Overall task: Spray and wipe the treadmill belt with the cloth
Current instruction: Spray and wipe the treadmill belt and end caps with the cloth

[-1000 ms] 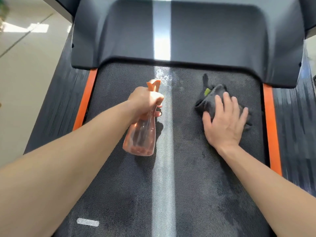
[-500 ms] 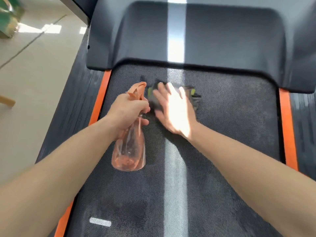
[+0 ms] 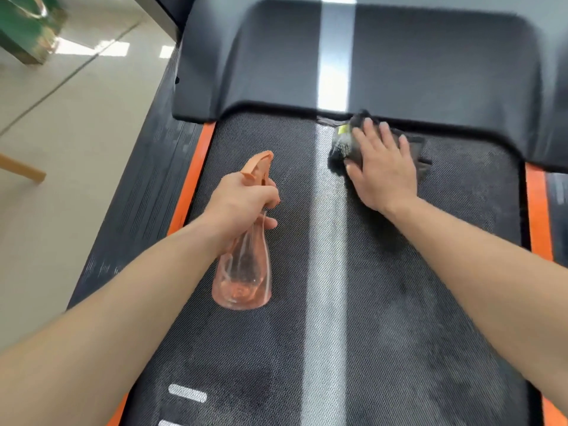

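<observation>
Now, cloth [image 3: 341, 149]: we find it bunched at the far end of the belt [image 3: 399, 302], just right of the sunlit stripe [image 3: 332, 241]. Its far edge reaches the lip of the motor cover [image 3: 430, 56]; we cannot tell whether it touches.
Right hand [image 3: 382, 170]: it lies flat on the cloth with fingers straight and spread, pressing down. The cloth bulges out to the left and far side of the fingertips.
Left hand [image 3: 242, 201]: its fingers are curled round the neck of the spray bottle [image 3: 242, 272]. It holds the bottle above the belt, left of the stripe and nearer to us than the cloth.
Bottle axis: it runs near to far, with the nozzle at the far end, left of the cloth.
Belt axis: it runs near to far. With the cloth against the far end, we judge the next stroke has room only toward us or sideways.
Nearer hand: the right one, already on the cloth.
</observation>
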